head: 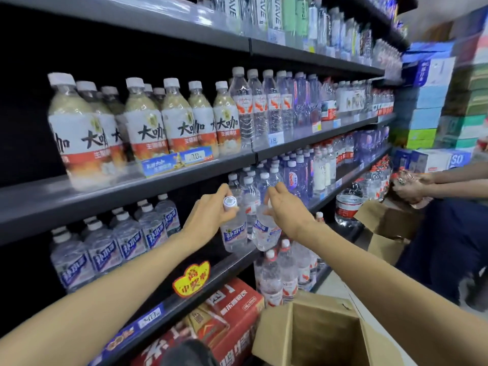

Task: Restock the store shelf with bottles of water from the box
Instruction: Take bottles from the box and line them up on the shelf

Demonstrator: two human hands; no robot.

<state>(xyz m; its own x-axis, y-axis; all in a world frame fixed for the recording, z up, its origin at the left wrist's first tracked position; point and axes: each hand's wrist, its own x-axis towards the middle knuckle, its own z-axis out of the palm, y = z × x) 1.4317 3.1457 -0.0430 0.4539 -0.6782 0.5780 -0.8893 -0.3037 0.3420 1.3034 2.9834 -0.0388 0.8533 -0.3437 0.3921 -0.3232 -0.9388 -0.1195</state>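
**Ana:** Head view first — what are the fingers doing?

**Ben:** Left-hand fingers [229,210] are curling round the neck of a blue-label water bottle [233,233], just under its white cap [229,201]. Right-hand fingers [272,194] are bending over the top of a second bottle [265,233], gripping it from above; its cap is hidden under them.

**Ana:** And out from there?

**Ben:** Both bottles are hanging side by side, nearly touching, just in front of the shelf edge [237,256]. To the left of the left hand [211,216], matching bottles [105,249] are standing in rows. Below the right hand [287,210] and nearer the person, the cardboard box [277,328] is sitting open.

**Ana:** So which step?

**Ben:** I'd judge it's placing: two bottles are out of the box, not yet on the shelf.

**Ana:** Next move?

**Ben:** Probably easing both inward past the lip, setting them upright beside the matching row, labels outward, then loosening each grip without knocking neighbours.
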